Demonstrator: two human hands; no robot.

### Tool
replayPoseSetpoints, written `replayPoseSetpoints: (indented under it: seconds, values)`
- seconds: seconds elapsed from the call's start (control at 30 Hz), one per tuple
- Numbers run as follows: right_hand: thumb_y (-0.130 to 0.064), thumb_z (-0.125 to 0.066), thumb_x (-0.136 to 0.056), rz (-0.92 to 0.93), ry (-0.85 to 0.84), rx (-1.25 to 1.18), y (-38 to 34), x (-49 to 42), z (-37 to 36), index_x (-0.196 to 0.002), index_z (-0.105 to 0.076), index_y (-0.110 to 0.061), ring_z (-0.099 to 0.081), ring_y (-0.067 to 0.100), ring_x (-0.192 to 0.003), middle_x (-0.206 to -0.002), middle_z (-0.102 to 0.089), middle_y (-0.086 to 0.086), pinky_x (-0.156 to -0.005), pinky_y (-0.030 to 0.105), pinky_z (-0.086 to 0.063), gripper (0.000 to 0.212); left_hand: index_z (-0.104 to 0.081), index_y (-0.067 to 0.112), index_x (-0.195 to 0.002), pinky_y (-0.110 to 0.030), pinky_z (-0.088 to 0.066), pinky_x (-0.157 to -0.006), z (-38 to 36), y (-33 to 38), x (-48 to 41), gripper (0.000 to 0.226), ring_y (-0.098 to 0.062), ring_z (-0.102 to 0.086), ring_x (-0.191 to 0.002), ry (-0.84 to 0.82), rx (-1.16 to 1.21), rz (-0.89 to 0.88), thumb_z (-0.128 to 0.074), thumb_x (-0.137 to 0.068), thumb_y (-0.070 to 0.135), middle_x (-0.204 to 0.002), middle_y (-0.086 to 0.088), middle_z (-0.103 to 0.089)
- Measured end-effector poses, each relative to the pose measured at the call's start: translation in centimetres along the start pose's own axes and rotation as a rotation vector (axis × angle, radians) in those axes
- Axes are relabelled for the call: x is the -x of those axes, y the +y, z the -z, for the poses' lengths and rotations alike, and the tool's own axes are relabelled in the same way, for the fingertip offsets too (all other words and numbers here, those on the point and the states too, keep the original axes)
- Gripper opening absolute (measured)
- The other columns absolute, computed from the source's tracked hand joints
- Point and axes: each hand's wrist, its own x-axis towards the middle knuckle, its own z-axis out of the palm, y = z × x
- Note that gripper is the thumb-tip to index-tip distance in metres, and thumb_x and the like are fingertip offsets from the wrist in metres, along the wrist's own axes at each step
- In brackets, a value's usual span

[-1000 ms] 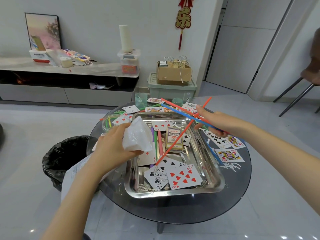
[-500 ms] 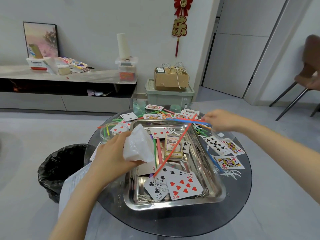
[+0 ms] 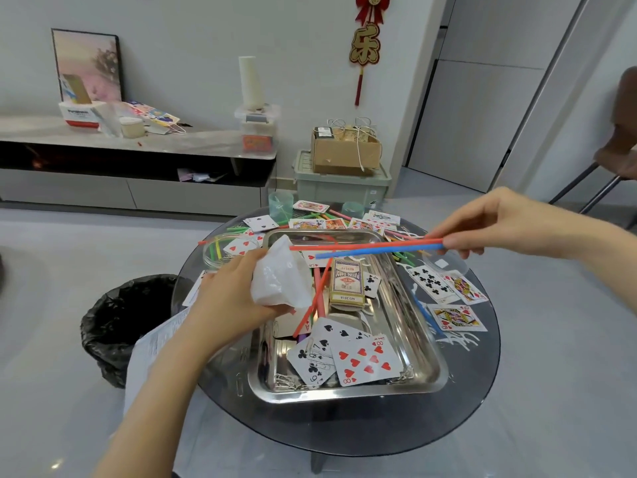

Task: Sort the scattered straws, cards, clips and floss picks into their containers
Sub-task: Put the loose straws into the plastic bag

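My left hand [image 3: 227, 301] grips a clear plastic bag [image 3: 281, 276] over the left side of a steel tray [image 3: 427, 377]. My right hand [image 3: 499, 222] pinches a red straw and a blue straw [image 3: 375, 248] by their right ends; they lie almost level, tips pointing left toward the bag's mouth. Inside the tray lie playing cards [image 3: 365, 360], a card box [image 3: 346, 281], more straws [image 3: 312, 308] and paper clips [image 3: 287, 382]. More cards [image 3: 455, 317] and straws [image 3: 403, 234] lie scattered on the round dark glass table [image 3: 344, 429].
A black-lined waste bin [image 3: 120, 312] stands left of the table, with a sheet of paper [image 3: 151, 350] near my left forearm. Two green cups [image 3: 281, 205] and a clear round dish [image 3: 220, 250] sit at the table's far side. A chair [image 3: 613, 157] stands far right.
My right hand swung the red and blue straws from slanted to almost level and brought their tips toward the bag. The left hand kept its hold on the bag.
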Motion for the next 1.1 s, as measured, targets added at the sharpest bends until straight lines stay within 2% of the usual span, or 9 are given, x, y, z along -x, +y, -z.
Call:
replayPoseSetpoints:
  seconds: [0.1, 0.2, 0.3, 0.43, 0.53, 0.7, 0.8, 0.93, 1.1]
  values:
    - [-0.024, -0.071, -0.073, 0.030, -0.042, 0.044, -0.4, -0.6, -1.4, -0.090, -0.078, -0.026, -0.060, 0.003, -0.062, -0.076, -0.073, 0.000, -0.056, 0.014, -0.047, 0.018, -0.039, 0.030, -0.136, -0.047, -0.040, -0.102, 0.1, 0.1, 0.1, 0.086, -0.017, -0.050, -0.117, -0.015, 0.013, 0.003, -0.082, -0.063, 0.048, -0.127, 0.009, -0.054]
    - [-0.012, -0.071, -0.081, 0.042, -0.046, 0.111, -0.6, -1.5, -2.6, -0.091, -0.076, -0.024, -0.061, 0.000, -0.064, -0.076, -0.072, -0.010, -0.057, 0.012, -0.047, 0.016, -0.040, 0.028, -0.136, -0.048, -0.040, -0.101, 0.3, 0.1, 0.3, 0.086, -0.017, -0.049, -0.118, -0.016, 0.019, -0.008, -0.082, -0.064, 0.047, -0.128, 0.009, -0.054]
    - [-0.011, -0.069, -0.083, 0.058, -0.029, 0.114, -1.1, -2.4, -3.4, -0.093, -0.075, -0.023, -0.062, -0.003, -0.068, -0.075, -0.071, -0.017, -0.057, 0.009, -0.046, 0.016, -0.041, 0.027, -0.136, -0.048, -0.041, -0.100, 0.3, 0.1, 0.4, 0.086, -0.017, -0.050, -0.117, -0.022, 0.024, -0.019, -0.082, -0.064, 0.047, -0.127, 0.008, -0.054]
    - [-0.015, -0.070, -0.083, 0.133, -0.032, 0.175, -3.1, -4.7, -5.1, -0.090, -0.075, -0.028, -0.063, 0.001, -0.073, -0.077, -0.071, -0.014, -0.061, 0.009, -0.046, 0.016, -0.039, 0.028, -0.136, -0.048, -0.044, -0.100, 0.4, 0.2, 0.6, 0.085, -0.016, -0.050, -0.115, -0.052, 0.043, -0.046, -0.082, -0.064, 0.046, -0.127, 0.009, -0.053]
    - [-0.015, -0.071, -0.083, 0.186, -0.066, 0.219, -4.5, -6.3, -5.2, -0.090, -0.075, -0.029, -0.063, -0.002, -0.068, -0.074, -0.071, -0.016, -0.060, 0.008, -0.044, 0.016, -0.039, 0.029, -0.135, -0.046, -0.044, -0.100, 0.7, 0.2, 0.7, 0.085, -0.015, -0.050, -0.115, -0.060, 0.070, -0.042, -0.083, -0.064, 0.045, -0.128, 0.009, -0.053]
    - [-0.012, -0.072, -0.081, 0.115, -0.096, 0.186, -3.5, -6.2, -2.1, -0.087, -0.076, -0.033, -0.067, 0.004, -0.076, -0.083, -0.074, -0.009, -0.072, 0.013, -0.051, 0.022, -0.045, 0.031, -0.132, -0.047, -0.044, -0.098, 1.9, -0.9, 0.7, 0.079, -0.016, -0.055, -0.113, -0.026, 0.139, -0.013, -0.084, -0.063, 0.045, -0.122, 0.014, -0.057]
    - [-0.012, -0.072, -0.081, 0.100, -0.038, 0.158, -2.5, -5.7, -1.5, -0.080, -0.076, -0.037, -0.066, 0.001, -0.074, -0.081, -0.074, -0.011, -0.067, 0.010, -0.049, 0.026, -0.045, 0.034, -0.131, -0.044, -0.047, -0.096, 2.2, -1.5, 1.1, 0.081, -0.013, -0.056, -0.110, -0.034, 0.186, 0.005, -0.084, -0.061, 0.045, -0.118, 0.017, -0.057]
    - [-0.009, -0.072, -0.081, 0.164, 0.032, 0.179, -3.2, -5.4, -2.9, -0.086, -0.075, -0.030, -0.063, -0.002, -0.068, -0.076, -0.072, -0.015, -0.061, 0.008, -0.046, 0.022, -0.045, 0.037, -0.125, -0.043, -0.049, -0.093, 2.2, -1.9, 1.3, 0.077, -0.011, -0.057, -0.105, -0.019, 0.196, 0.018, -0.083, -0.059, 0.050, -0.113, 0.021, -0.057]
    - [-0.020, -0.070, -0.083, 0.285, 0.016, 0.418, -6.6, -5.8, -5.9, -0.089, -0.076, -0.031, -0.060, -0.002, -0.065, -0.069, -0.069, -0.018, -0.055, 0.009, -0.041, 0.014, -0.042, 0.040, -0.124, -0.047, -0.050, -0.091, 2.2, -1.8, 1.4, 0.072, -0.014, -0.058, -0.103, 0.051, 0.182, 0.031, -0.079, -0.063, 0.051, -0.112, 0.017, -0.058]
